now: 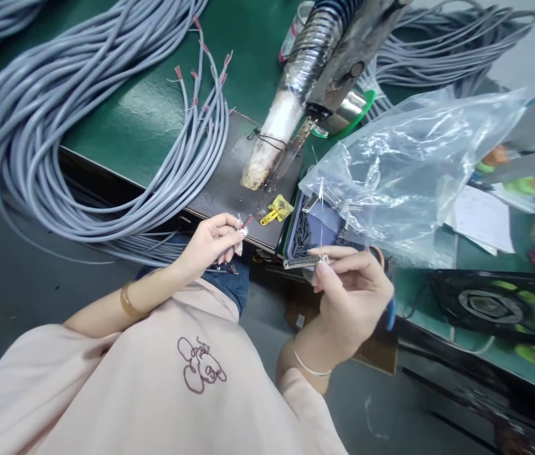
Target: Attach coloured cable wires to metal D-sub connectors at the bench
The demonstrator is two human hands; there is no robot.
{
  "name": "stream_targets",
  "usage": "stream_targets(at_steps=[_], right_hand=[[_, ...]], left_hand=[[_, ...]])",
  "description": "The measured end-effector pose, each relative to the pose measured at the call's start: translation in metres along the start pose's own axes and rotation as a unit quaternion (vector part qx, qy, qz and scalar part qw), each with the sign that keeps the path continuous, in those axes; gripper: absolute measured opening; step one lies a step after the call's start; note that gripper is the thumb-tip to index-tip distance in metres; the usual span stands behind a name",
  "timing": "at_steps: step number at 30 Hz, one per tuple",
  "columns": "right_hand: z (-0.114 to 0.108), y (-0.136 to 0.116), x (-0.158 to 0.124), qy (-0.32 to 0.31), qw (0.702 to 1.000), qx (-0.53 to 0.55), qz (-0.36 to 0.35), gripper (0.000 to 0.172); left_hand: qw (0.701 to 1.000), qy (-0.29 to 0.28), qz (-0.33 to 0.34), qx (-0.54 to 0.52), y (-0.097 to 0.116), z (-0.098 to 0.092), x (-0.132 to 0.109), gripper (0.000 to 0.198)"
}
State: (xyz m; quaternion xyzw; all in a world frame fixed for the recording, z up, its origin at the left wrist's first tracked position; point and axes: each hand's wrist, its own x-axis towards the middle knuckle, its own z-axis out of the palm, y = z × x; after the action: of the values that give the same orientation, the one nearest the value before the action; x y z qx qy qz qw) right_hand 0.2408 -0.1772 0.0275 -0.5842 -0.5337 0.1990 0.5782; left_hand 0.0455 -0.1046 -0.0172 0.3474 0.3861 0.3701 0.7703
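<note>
My left hand (215,240) pinches a cable end with short red wires (247,221) sticking out past the fingertips. Between the thumb and fingers of my right hand (355,287) is a narrow metal multi-pin connector (301,261), held level by one end. The two hands are apart, both in front of the bench edge. Just beyond them a yellow clip (271,213) with a yellow pad lies on a dark board (229,151). A bin (290,237) holding small dark parts and metal connectors stands behind my right hand.
Large coils of grey cable (16,120) lie at the left, stripped ends upward. A foil-wrapped duct (290,95) and a metal arm reach down over the board. Right of them are a clear plastic bag (404,164), papers (480,215) and a black fan (494,306).
</note>
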Motion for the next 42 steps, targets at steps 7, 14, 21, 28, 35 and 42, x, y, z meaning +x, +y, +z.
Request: stream_targets(at_steps=[7,14,21,28,35,42], right_hand=[[0.045,0.015,-0.008,0.052,0.995,0.073,0.032,0.025],[0.053,0.017,-0.009,0.102,0.995,0.006,0.004,0.024],[0.056,0.025,-0.014,0.132,0.976,-0.140,-0.098,0.006],[0.053,0.027,-0.015,0.119,0.977,-0.149,-0.095,0.004],[0.053,0.020,-0.020,0.066,0.989,-0.118,-0.051,0.006],[0.049,0.019,-0.025,0.061,0.990,-0.117,-0.056,0.007]], left_hand=[[0.997,-0.013,0.050,0.066,0.008,0.005,0.001,0.025],[0.991,-0.031,0.080,0.098,0.006,0.007,0.006,0.015],[0.993,-0.027,0.085,0.078,0.000,0.004,0.007,0.028],[0.994,-0.037,0.079,0.069,0.001,0.000,0.006,0.028],[0.993,-0.055,0.081,0.070,-0.006,-0.004,0.006,0.029],[0.988,-0.049,0.105,0.098,-0.014,-0.009,0.000,0.027]])
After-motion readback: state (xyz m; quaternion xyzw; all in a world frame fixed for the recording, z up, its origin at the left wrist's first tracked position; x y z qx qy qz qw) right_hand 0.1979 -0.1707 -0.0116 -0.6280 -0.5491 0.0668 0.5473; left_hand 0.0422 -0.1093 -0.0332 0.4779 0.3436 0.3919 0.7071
